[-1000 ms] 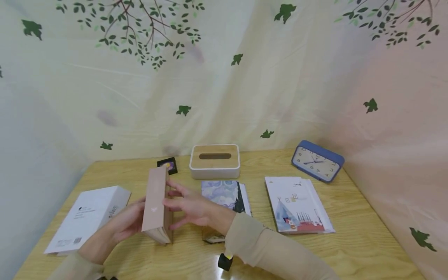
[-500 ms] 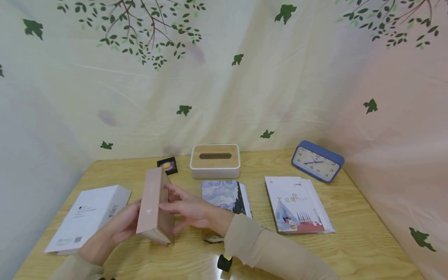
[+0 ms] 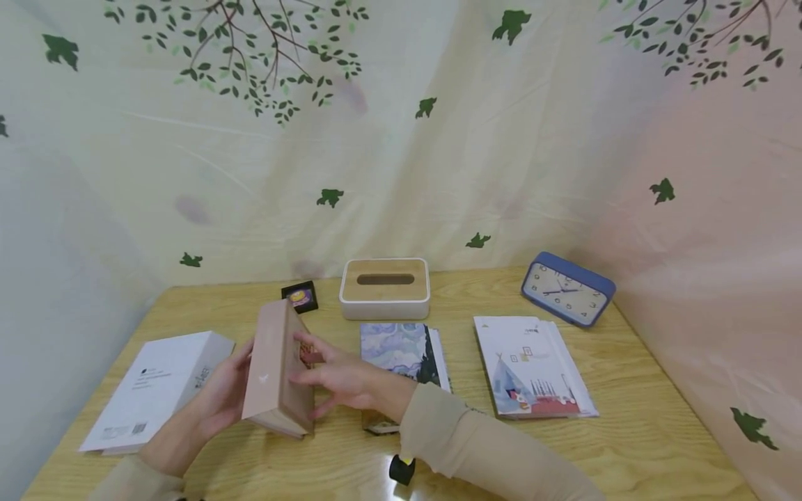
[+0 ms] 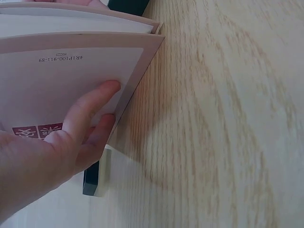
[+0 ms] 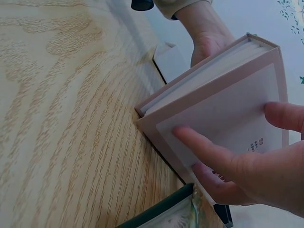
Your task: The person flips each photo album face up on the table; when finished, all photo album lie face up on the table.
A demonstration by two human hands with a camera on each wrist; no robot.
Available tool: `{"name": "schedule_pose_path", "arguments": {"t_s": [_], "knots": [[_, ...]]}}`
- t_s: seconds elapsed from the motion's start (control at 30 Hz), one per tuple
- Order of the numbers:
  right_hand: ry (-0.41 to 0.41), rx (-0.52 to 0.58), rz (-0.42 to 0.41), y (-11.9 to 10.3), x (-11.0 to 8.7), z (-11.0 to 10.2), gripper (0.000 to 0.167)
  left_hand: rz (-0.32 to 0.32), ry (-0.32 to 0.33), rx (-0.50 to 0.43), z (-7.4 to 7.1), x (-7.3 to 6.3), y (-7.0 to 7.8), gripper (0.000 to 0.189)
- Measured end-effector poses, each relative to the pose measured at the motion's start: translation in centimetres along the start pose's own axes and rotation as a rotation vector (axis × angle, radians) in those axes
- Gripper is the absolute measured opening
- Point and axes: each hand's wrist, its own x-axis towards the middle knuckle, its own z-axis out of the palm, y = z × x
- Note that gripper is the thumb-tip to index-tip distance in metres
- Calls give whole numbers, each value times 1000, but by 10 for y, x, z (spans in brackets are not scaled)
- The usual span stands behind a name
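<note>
A pink photo album (image 3: 266, 369) stands spine up on the table, leaning left, between both hands. My left hand (image 3: 216, 396) lies along its left cover; in the left wrist view the fingers (image 4: 95, 102) rest nearly straight on the printed pale panel. From the other side my right hand (image 3: 344, 379) touches the right cover with spread, slightly bent fingers (image 5: 199, 145). Neither hand wraps round the album. White page edges show between the covers in the right wrist view.
A white boxy album (image 3: 147, 396) lies left, near my left wrist. A painted-cover book (image 3: 395, 348) lies partly under my right forearm. Farther off are a small black square box (image 3: 301, 298), a tissue box (image 3: 384, 289), a tent-pictured book (image 3: 532, 369) and a blue clock (image 3: 567, 289).
The album has tilted, its spine swinging left and more of its right cover showing. My left hand has shifted slightly left with it; the right hand keeps touching the cover.
</note>
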Motion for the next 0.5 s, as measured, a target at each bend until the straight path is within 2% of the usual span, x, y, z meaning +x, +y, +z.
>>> {"name": "schedule_pose_path", "arguments": {"t_s": [0.1,0.2,0.5], "knots": [[0,-19,6,-1,0,0,73,-29,12,20,3,0,2,73],[2,-51,19,-1,0,1,72,-32,46,46,7,0,4,86],[26,-106,47,1,4,0,70,-23,42,-5,8,-2,7,71]]}}
